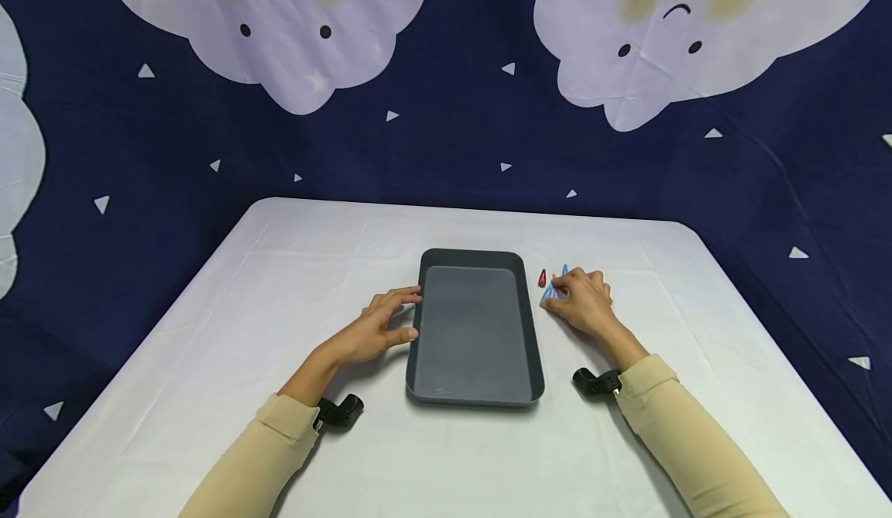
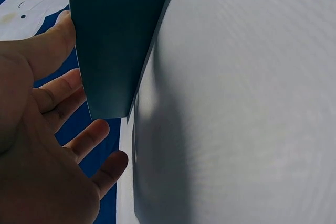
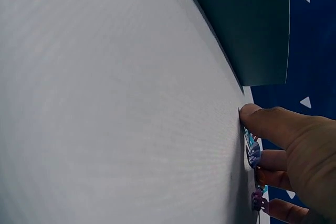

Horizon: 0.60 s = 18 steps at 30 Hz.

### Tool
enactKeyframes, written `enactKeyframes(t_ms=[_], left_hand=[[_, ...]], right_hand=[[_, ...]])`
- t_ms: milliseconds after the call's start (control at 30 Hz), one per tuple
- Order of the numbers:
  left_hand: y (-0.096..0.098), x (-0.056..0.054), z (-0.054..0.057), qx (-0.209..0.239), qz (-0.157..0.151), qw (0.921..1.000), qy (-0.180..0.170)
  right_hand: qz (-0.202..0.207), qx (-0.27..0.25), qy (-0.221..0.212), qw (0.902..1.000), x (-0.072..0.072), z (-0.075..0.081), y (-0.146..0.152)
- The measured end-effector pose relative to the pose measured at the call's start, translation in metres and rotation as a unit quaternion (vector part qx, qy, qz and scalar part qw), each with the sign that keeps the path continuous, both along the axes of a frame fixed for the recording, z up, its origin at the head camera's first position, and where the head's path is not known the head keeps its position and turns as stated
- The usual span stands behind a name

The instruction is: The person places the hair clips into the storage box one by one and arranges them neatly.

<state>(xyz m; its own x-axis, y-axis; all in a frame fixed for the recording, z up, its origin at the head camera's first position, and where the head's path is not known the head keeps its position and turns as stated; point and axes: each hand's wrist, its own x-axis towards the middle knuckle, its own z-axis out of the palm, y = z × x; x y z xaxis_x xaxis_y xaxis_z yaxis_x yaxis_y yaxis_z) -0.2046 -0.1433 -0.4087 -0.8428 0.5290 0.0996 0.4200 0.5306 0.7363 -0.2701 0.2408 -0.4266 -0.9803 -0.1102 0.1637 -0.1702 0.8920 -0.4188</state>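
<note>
A dark grey rectangular baking tray (image 1: 478, 396) lies in the middle of the white table. At its left side rests my left hand (image 1: 382, 323), fingers and thumb loosely spread against the rim; the left wrist view shows the tray's outer wall (image 2: 113, 45) beside them. My right hand (image 1: 584, 299) is right of the tray, thumb and index finger curled round a blue hair clip (image 1: 547, 293), with a paler purple piece beside it. A red snap hair clip (image 1: 542, 278) lies just left of the fingers. In the right wrist view a purple claw clip (image 3: 257, 201) is near the lower fingers.
The white cloth (image 1: 348, 231) covers the table, with its far edge against a dark blue curtain (image 1: 446, 154) printed with clouds and triangles. Another blue clip (image 1: 565, 269) shows behind the right fingers. Each wrist wears a black camera (image 1: 340, 412).
</note>
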Motion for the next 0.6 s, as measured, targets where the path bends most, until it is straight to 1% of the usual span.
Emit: enactKeyframes(t_ms=[133,267,367,600], left_hand=[[0.0,0.0,0.0,-0.003,0.001,1.0,-0.001],[0.0,-0.001,0.0,-0.003,0.002,1.0,-0.003],[0.0,0.0,0.0,-0.001,0.002,1.0,-0.001],[0.0,0.0,-0.002,0.002,0.001,1.0,0.007]], right_hand=[[0.001,-0.002,0.001,1.0,0.0,0.0,0.0],[0.007,-0.004,0.014,0.9999,0.0,0.004,-0.001],[0.015,-0.007,0.02,0.9997,0.001,0.01,-0.003],[0.037,-0.022,0.016,0.9989,0.003,0.029,-0.01]])
